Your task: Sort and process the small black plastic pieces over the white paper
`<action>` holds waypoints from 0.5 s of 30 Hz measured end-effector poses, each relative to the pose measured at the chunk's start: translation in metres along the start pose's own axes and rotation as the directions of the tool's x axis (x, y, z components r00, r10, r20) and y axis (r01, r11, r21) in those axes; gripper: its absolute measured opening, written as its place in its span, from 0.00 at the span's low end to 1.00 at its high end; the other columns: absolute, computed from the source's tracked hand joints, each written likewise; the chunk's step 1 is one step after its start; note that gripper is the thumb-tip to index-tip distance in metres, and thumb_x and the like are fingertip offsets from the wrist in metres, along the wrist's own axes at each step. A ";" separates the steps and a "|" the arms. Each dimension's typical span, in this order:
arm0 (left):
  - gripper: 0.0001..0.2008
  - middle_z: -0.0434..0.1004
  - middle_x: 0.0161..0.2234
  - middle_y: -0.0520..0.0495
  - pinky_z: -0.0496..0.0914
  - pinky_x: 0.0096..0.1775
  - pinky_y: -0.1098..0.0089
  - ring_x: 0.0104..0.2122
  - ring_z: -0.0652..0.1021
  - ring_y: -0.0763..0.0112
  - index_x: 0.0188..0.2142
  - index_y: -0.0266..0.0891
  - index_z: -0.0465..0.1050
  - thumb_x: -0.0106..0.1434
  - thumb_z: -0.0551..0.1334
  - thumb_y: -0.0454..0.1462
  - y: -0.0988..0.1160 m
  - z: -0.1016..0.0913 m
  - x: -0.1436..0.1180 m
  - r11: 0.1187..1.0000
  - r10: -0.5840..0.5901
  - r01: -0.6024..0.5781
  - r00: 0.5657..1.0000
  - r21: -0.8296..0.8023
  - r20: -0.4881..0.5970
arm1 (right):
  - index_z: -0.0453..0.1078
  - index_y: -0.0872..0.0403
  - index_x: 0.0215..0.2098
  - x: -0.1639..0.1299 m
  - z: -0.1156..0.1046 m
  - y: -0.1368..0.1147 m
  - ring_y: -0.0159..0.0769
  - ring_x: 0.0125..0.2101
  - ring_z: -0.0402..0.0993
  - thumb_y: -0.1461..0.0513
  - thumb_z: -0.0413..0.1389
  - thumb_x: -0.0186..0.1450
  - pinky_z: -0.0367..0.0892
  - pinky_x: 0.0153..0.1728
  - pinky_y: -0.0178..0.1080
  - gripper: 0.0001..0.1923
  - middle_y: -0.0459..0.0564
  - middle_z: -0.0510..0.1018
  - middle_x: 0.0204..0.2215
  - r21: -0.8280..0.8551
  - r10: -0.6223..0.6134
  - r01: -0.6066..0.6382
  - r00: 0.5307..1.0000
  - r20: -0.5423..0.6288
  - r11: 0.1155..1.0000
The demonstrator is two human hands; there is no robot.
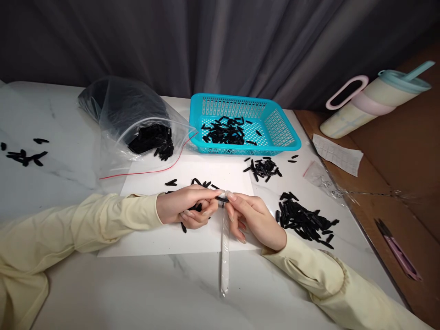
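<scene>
Above a white sheet of paper (144,243), my left hand (187,206) and my right hand (254,215) meet, fingertips almost touching. Between them is a small black elongated piece (222,199), its left end pinched by my left thumb and finger, its right end by my right fingertips. More dark pieces show under the curled fingers of my left hand; whether they are held or lie on the paper I cannot tell. A narrow white strip (224,266) with a glossy surface runs from below the fingertips toward the table's front. Several loose black pieces (202,183) lie behind the hands.
A blue perforated basket (288,133) holds black pieces. Left of it lies a clear zip bag (113,133) full of them. Black piles (305,220) sit on the right, others (25,157) far left. A tumbler (367,103), a paper slip (338,153) and pink-handled snips (398,252) are at right.
</scene>
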State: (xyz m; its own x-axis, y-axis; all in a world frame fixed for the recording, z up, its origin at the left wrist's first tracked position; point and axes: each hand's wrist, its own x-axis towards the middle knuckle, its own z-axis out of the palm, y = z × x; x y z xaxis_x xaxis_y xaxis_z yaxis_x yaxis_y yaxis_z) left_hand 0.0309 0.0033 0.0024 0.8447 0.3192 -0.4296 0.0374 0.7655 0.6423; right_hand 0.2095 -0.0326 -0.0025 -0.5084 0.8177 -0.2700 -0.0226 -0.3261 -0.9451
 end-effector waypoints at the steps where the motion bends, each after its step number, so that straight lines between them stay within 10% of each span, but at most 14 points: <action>1: 0.24 0.45 0.08 0.58 0.45 0.11 0.82 0.09 0.48 0.84 0.15 0.35 0.58 0.65 0.49 0.43 0.000 0.000 0.000 1.000 -0.010 0.010 1.000 0.000 -0.009 | 0.58 0.54 0.22 0.000 0.000 0.000 0.25 0.08 0.53 0.52 0.44 0.67 0.52 0.12 0.30 0.20 0.39 0.63 0.05 0.003 0.001 -0.002 1.000 0.003 1.000; 9: 0.22 0.47 0.08 0.58 0.46 0.11 0.83 0.09 0.49 0.85 0.15 0.35 0.57 0.65 0.51 0.41 0.002 -0.001 -0.002 1.000 -0.007 0.007 0.998 -0.002 -0.056 | 0.59 0.54 0.23 0.001 -0.001 0.002 0.24 0.08 0.54 0.52 0.45 0.67 0.48 0.11 0.28 0.18 0.39 0.64 0.06 0.060 -0.028 0.028 1.000 0.003 0.998; 15: 0.19 0.46 0.10 0.59 0.45 0.11 0.84 0.09 0.49 0.85 0.20 0.35 0.61 0.66 0.51 0.40 0.051 -0.001 -0.008 0.951 0.308 -0.284 0.900 0.121 -0.308 | 0.60 0.55 0.26 0.003 -0.003 0.002 0.23 0.08 0.56 0.53 0.45 0.67 0.45 0.11 0.28 0.16 0.39 0.65 0.08 0.110 -0.063 0.066 0.997 -0.034 0.992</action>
State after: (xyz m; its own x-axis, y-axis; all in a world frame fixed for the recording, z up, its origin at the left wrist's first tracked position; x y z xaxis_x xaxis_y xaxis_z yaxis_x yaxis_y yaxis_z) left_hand 0.0255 0.0399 0.0379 0.6077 0.6949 -0.3845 -0.1397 0.5702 0.8095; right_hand 0.2103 -0.0298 -0.0052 -0.4762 0.8523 -0.2164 -0.1506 -0.3215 -0.9349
